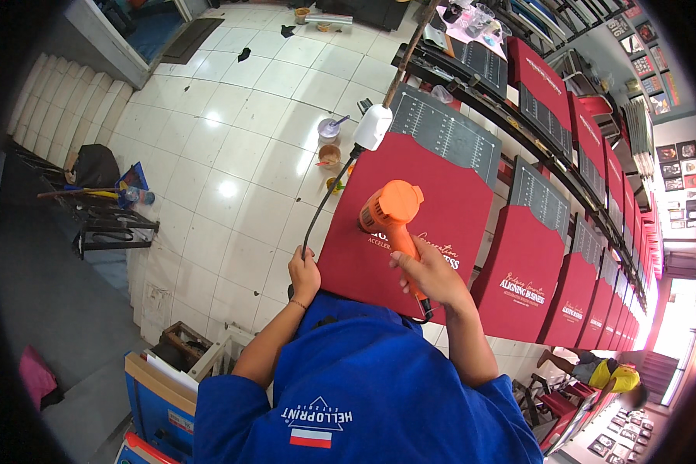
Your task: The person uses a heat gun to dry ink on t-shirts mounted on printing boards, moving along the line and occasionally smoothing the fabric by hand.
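My right hand (431, 274) is wrapped around the handle of an orange hair dryer (397, 203). It holds the dryer above a dark red fabric panel (344, 246) with white and gold lettering, stretched over a grey board (445, 131) with a printed grid. A dark cord hangs from the handle's end. To the left of the panel, my left hand (305, 274) has its fingers closed around a black cable (317, 209). That cable runs up to a white plug socket (373, 127) hanging from a pole over the board's far corner.
A long row of similar red panels (518, 278) on boards stretches off to the right beside a dark rail (510, 116). Paint tubs (329, 155) stand on the tiled floor (232, 147) at left. A black metal stand (116, 232) is farther left. Another person (612, 377) in yellow is at lower right.
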Action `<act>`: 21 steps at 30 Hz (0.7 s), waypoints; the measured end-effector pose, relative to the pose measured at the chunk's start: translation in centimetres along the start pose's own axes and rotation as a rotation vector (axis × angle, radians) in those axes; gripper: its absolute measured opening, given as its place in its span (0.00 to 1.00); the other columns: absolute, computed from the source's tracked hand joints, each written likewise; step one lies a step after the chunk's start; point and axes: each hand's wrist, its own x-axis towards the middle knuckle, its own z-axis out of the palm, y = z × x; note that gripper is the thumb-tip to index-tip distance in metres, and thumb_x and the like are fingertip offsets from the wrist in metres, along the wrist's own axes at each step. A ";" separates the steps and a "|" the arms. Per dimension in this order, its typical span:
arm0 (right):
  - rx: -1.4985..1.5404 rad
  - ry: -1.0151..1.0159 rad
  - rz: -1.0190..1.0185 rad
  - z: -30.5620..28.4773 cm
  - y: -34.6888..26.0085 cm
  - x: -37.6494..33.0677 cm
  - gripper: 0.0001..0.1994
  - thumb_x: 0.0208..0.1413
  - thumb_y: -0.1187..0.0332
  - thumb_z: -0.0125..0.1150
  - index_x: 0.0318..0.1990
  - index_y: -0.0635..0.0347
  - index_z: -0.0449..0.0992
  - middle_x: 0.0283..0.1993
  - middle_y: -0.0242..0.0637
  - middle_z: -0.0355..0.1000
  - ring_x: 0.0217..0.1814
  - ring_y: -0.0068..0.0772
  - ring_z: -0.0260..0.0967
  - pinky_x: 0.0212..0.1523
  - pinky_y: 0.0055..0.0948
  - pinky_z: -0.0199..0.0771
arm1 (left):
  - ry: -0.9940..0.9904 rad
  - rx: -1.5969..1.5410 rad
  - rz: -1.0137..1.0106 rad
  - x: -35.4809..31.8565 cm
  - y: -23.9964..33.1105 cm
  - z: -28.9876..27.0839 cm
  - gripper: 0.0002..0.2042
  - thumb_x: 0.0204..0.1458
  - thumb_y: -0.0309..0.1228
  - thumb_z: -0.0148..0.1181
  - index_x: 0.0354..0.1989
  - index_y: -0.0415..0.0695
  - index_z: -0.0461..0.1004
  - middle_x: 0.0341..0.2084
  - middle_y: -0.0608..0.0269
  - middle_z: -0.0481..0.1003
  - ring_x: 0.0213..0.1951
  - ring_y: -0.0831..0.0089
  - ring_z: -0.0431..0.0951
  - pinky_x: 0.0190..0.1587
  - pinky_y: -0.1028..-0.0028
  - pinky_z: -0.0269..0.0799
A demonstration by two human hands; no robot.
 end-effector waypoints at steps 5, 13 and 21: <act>-0.021 0.038 -0.025 -0.2 0.6 0.3 0.19 0.65 0.60 0.56 0.54 0.66 0.65 0.31 0.31 0.69 0.25 0.21 0.70 0.26 0.23 0.75 | -0.016 -0.011 -0.011 -0.1 0.1 0.0 0.15 0.64 0.32 0.45 0.27 0.35 0.69 0.17 0.48 0.71 0.21 0.56 0.71 0.29 0.59 0.65; -0.024 0.006 0.027 -0.6 0.3 -0.5 0.15 0.66 0.63 0.52 0.50 0.66 0.67 0.36 0.33 0.73 0.25 0.19 0.70 0.27 0.22 0.75 | -0.030 -0.028 -0.031 0.1 0.2 -0.1 0.15 0.64 0.32 0.45 0.27 0.35 0.69 0.19 0.48 0.72 0.23 0.55 0.72 0.30 0.60 0.66; -0.014 0.029 0.035 -1.0 0.9 -0.8 0.19 0.65 0.59 0.55 0.54 0.66 0.66 0.33 0.33 0.70 0.26 0.21 0.70 0.27 0.24 0.75 | -0.027 0.025 0.030 0.2 0.3 -0.2 0.14 0.62 0.31 0.45 0.29 0.35 0.70 0.21 0.46 0.74 0.25 0.51 0.74 0.32 0.58 0.67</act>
